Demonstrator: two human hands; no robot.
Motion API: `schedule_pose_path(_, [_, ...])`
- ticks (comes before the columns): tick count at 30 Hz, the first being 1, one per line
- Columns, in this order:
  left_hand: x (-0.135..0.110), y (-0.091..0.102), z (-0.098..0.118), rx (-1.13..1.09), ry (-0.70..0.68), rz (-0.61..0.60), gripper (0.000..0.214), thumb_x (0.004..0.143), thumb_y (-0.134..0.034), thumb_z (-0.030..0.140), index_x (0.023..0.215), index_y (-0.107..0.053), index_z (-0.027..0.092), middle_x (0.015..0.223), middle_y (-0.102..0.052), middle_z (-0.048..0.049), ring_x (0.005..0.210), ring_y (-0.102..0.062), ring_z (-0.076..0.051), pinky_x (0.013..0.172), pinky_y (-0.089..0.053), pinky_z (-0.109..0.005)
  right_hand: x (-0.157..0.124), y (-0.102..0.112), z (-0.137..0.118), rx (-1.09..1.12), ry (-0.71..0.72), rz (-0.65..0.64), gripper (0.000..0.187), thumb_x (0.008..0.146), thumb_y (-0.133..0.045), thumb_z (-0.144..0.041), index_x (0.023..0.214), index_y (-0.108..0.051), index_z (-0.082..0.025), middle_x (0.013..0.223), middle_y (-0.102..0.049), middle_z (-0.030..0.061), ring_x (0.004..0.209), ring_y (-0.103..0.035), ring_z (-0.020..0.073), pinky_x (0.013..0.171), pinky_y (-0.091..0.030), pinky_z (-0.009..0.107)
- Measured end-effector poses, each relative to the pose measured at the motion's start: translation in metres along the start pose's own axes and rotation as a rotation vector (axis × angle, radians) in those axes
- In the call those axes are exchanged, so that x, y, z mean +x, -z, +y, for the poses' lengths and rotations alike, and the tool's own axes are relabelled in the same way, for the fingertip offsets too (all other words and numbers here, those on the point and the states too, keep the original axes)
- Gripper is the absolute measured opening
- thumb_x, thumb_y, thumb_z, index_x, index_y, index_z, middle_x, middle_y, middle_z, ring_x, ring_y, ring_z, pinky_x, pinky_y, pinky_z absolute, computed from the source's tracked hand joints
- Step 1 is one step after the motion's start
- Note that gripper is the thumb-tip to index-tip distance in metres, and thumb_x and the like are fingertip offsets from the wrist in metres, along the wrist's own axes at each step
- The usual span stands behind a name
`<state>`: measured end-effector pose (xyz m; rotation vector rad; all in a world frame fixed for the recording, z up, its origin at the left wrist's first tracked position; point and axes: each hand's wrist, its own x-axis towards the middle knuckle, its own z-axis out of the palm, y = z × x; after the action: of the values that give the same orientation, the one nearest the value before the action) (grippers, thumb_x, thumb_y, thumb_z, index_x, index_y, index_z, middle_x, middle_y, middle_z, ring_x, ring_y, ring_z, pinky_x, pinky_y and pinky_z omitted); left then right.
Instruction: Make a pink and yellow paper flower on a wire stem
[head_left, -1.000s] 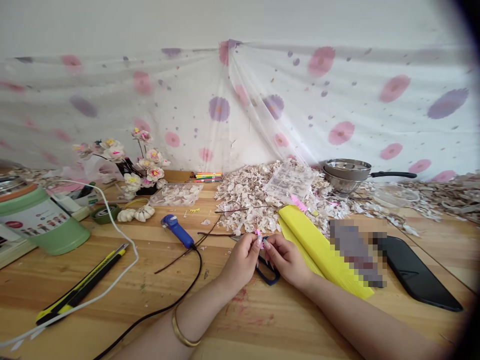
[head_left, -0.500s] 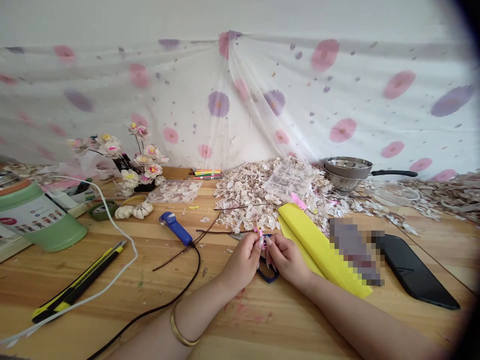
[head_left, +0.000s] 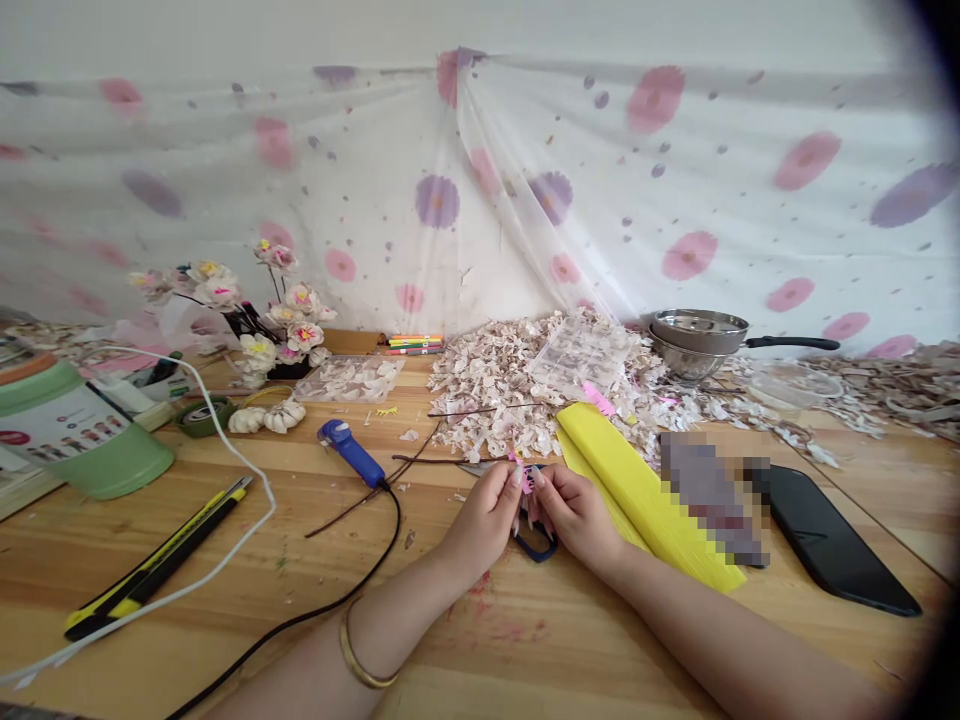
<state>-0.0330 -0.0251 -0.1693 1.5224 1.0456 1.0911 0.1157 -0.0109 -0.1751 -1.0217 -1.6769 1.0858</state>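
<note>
My left hand [head_left: 491, 508] and my right hand [head_left: 568, 510] meet at the middle of the table, fingertips pinched. Between them is a small piece of pink fringed paper [head_left: 526, 482], gripped by both. A bit of yellow shows near its top, too small to make out. Under my hands lie scissors [head_left: 536, 545] with dark blue handles, partly covered; their blade points left. Just beyond the blade a thin dark twig [head_left: 435, 461] rests on the wood. Right of my right hand is a folded sheet of yellow crepe paper [head_left: 645, 500].
A blue glue gun [head_left: 351, 455] with a black cord, a yellow-black utility knife [head_left: 157, 560] and a green tub [head_left: 82, 430] are at left. Behind stand handmade flowers [head_left: 289, 320] and a heap of pale petals [head_left: 495, 375]. Metal bowls [head_left: 697, 345] and a phone [head_left: 836, 540] are at right.
Both hands keep their pinch on the pink paper, with slight finger movement; more of the paper shows between them. The camera view has shifted a little.
</note>
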Motion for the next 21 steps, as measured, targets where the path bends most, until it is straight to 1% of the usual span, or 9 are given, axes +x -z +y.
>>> schedule_pose_path(2, [-0.001,0.000,0.001,-0.024,0.001,-0.006,0.044,0.095,-0.038,0.059,0.081,-0.048,0.019,0.066,-0.048,0.0025,0.055,-0.043,-0.012,0.056,-0.037,-0.025,0.000,0.000,0.001,0.009,0.006,0.005,0.052,0.089,-0.046,-0.069,0.068,-0.049,-0.022,0.056,-0.057,0.0004,0.044,-0.045,0.0119,0.043,-0.036,0.025])
schedule_pose_path(5, [0.000,0.001,-0.002,-0.007,-0.003,-0.008,0.042,0.094,-0.042,0.060,0.086,-0.050,0.019,0.069,-0.050,0.0018,0.055,-0.043,-0.012,0.053,-0.036,-0.025,-0.001,0.000,0.004,0.030,0.009,0.014,0.050,0.089,-0.047,-0.068,0.071,-0.050,-0.022,0.058,-0.056,0.0000,0.047,-0.044,0.0123,0.043,-0.036,0.025])
schedule_pose_path(9, [0.000,0.001,-0.007,0.030,-0.011,0.005,0.040,0.095,-0.041,0.058,0.087,-0.050,0.019,0.067,-0.045,0.0031,0.055,-0.041,-0.012,0.053,-0.036,-0.025,0.000,0.001,0.004,0.077,-0.002,0.032,0.048,0.091,-0.044,-0.067,0.076,-0.048,-0.023,0.060,-0.051,-0.0022,0.048,-0.045,0.0119,0.045,-0.038,0.025])
schedule_pose_path(13, [0.000,0.002,-0.008,0.047,-0.027,-0.016,0.038,0.096,-0.040,0.054,0.092,-0.052,0.019,0.070,-0.047,0.0016,0.057,-0.040,-0.012,0.054,-0.036,-0.025,0.001,0.002,0.002,0.101,-0.003,-0.014,0.048,0.087,-0.049,-0.070,0.082,-0.050,-0.022,0.060,-0.050,-0.0030,0.050,-0.046,0.0126,0.046,-0.039,0.025])
schedule_pose_path(17, [0.001,0.002,-0.009,0.052,-0.028,-0.016,0.036,0.096,-0.041,0.052,0.092,-0.053,0.019,0.071,-0.049,0.0008,0.057,-0.041,-0.013,0.055,-0.035,-0.025,0.000,0.003,-0.001,0.084,-0.003,-0.045,0.050,0.085,-0.052,-0.072,0.078,-0.051,-0.022,0.060,-0.053,-0.0015,0.053,-0.047,0.0130,0.047,-0.039,0.025])
schedule_pose_path(21, [0.001,0.002,-0.009,0.060,-0.022,-0.020,0.035,0.097,-0.040,0.052,0.091,-0.052,0.020,0.070,-0.048,0.0012,0.059,-0.042,-0.014,0.056,-0.036,-0.025,0.000,0.003,-0.004,0.072,-0.010,-0.058,0.053,0.084,-0.050,-0.074,0.072,-0.048,-0.022,0.057,-0.052,-0.0018,0.050,-0.044,0.0120,0.045,-0.037,0.024])
